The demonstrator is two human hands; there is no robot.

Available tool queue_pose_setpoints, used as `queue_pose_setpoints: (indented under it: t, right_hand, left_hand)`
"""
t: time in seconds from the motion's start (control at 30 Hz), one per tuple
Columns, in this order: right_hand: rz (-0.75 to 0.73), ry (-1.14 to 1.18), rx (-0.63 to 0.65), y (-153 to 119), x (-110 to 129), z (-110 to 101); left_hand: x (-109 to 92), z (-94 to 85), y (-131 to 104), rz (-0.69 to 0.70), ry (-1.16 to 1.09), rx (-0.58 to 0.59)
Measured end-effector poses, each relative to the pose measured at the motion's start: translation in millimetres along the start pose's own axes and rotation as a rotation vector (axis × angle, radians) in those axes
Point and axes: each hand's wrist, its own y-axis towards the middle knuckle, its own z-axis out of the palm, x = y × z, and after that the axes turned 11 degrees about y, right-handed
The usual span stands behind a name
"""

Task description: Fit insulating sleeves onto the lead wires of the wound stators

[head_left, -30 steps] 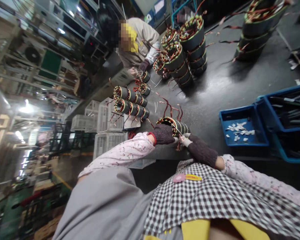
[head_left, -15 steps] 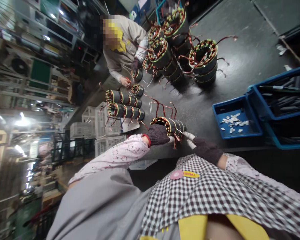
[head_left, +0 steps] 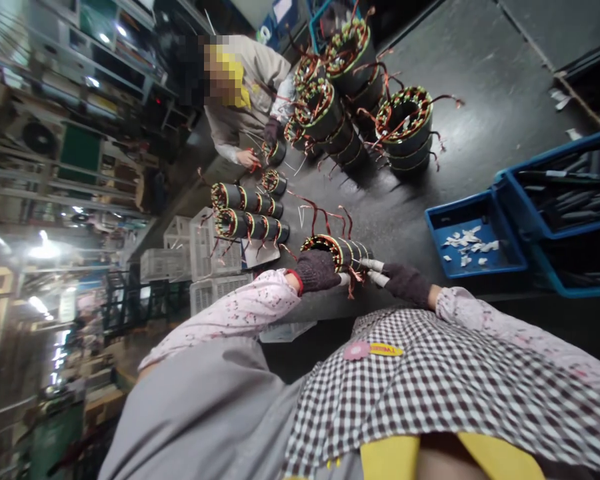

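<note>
A motor stator [head_left: 359, 249], a dark cylinder ringed with copper windings and yellow-green edging, lies on its side on the dark table. My left hand [head_left: 318, 269], in a dark knit glove, is closed around its open left end. At the stator's right end is my right hand [head_left: 403, 281], gloved alike, with white-wrapped fingertips pressed together against its near side. Whatever those fingers pinch is too small to make out. Reddish-brown lead wires [head_left: 325, 212] stretch out behind the stator, and a short copper bundle [head_left: 351, 283] hangs between my hands.
Across the table a co-worker's hand [head_left: 249, 159] is at another small stator [head_left: 273, 152]. Stators in rows [head_left: 253, 227] lie to the left; larger ones [head_left: 405, 130] stand at the back. On the right are a blue tray [head_left: 437, 233] of white scraps and blue bins [head_left: 555, 235] of dark strips.
My right hand has moved slightly left and up, its wrapped fingers coming closer together against the stator. My left hand and the stator stay put. The co-worker's bare hand has shifted slightly left.
</note>
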Motion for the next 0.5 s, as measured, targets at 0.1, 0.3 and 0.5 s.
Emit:
queue_pose_setpoints:
  t: [0.1,0.3,0.5]
  right_hand:
    - [0.173,0.547,0.018,-2,10,20]
    - [0.302,0.901,0.029,-14,31,31]
    - [0.057,0.258,-0.099,-8,-40,9]
  left_hand:
    - [2,-1.2,0,-0.054,0.013,0.008]
    - [4,-3.0,1,-0.094,0.080,0.037]
    - [-2,-10.0,0,-0.148,0.040,0.055]
